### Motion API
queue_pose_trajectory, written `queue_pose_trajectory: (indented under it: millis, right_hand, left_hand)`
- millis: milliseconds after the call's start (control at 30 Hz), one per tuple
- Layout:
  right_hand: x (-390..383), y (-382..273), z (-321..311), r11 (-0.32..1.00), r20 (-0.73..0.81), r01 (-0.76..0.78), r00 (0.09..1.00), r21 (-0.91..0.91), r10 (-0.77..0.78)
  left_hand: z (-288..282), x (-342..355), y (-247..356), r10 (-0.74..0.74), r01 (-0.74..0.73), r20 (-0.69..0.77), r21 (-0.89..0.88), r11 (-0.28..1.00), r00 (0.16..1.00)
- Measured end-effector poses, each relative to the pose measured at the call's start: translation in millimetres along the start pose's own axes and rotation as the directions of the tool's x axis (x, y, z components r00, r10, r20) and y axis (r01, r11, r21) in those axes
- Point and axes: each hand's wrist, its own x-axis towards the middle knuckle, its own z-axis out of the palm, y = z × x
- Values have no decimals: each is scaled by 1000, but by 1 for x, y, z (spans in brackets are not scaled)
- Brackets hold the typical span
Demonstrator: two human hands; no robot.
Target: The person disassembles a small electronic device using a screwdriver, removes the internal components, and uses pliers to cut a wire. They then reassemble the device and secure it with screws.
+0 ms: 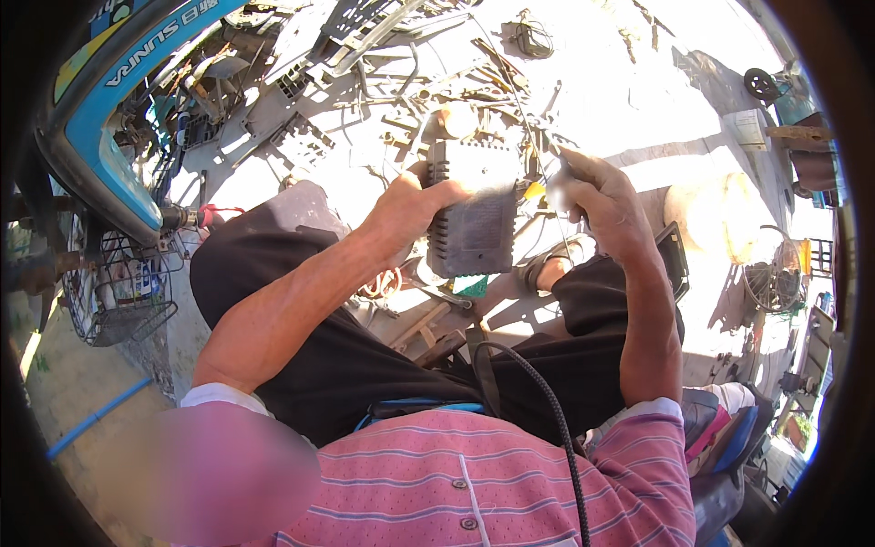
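Observation:
My left hand [408,205] grips the left edge of a grey ribbed box-shaped casing [472,219], held upright over my knees. At the casing's right edge my right hand [603,205] is closed around a small tool with a yellow part [535,190]. The tool's tip is blurred and meets the box near its upper right corner. A thin wire [524,109] runs up from the box toward the far ground. I sit with dark shorts [319,356] and a pink striped shirt [474,483].
A blue motorbike with a wire basket [118,301] stands at the left. Scrap metal parts [365,82] litter the sunlit ground ahead. A fan [775,273] and a round pale object [720,214] sit at the right. A black braided cable [547,401] crosses my lap.

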Motion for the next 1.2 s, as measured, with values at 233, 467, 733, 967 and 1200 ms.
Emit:
queue_pose_trajectory:
  millis: [233,467,733,967,1200]
  right_hand:
    - [-21,-9,0,939,7,152,988,-309,-157]
    - [-22,-7,-2,940,19,228,973,-253,-231]
    - [-28,-17,-11,945,10,98,995,-311,-100]
    - [-26,-11,-4,908,-49,316,939,-275,-342]
    - [-25,-9,-2,881,-47,369,916,-295,-399]
  left_hand:
    - [2,1,5,-55,55,6,74,996,998]
    - [10,4,0,2,0,-23,85,996,1000]
    - [13,5,1,20,-16,-32,109,994,999]
    - [14,1,6,-13,19,-44,128,992,999]
    - [17,0,8,-19,27,-59,145,989,998]
